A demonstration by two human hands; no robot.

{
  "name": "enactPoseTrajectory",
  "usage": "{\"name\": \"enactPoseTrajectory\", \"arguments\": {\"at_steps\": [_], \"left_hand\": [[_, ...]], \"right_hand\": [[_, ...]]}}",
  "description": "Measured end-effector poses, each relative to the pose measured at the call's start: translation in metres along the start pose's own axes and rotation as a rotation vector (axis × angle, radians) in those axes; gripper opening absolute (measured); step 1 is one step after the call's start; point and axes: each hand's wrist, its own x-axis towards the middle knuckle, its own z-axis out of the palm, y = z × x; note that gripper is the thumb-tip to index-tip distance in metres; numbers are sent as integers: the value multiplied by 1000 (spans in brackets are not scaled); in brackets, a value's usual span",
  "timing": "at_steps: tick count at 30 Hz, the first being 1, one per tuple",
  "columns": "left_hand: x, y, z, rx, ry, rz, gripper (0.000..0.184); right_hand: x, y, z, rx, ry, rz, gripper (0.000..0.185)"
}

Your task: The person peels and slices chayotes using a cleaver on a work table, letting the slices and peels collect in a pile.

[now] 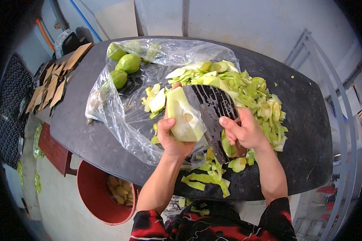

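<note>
My left hand is wrapped round a large piece of pale green peeled fruit, with a hollow in its cut face. The broad dark blade of a cleaver lies against the fruit's right side. My right hand is closed on the cleaver, its thumb on the blade. Behind and right of the blade spreads a heap of green peelings. A clear plastic bag lies open to the left, with several whole green fruits at its back left.
The dark table has a curved edge. A red bucket holding pale pieces stands on the floor at lower left. Brown flat pieces lie beyond the table's left side. A grey metal rail rises at right.
</note>
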Motion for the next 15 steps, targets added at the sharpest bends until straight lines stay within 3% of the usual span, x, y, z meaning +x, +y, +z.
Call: {"name": "enactPoseTrajectory", "arguments": {"at_steps": [12,15], "left_hand": [[1,13,-11,0,49,92,84],[-4,6,-11,90,60,8,89]], "right_hand": [[1,10,4,-12,-66,36,23],[4,4,9,66,-37,7,22]]}}
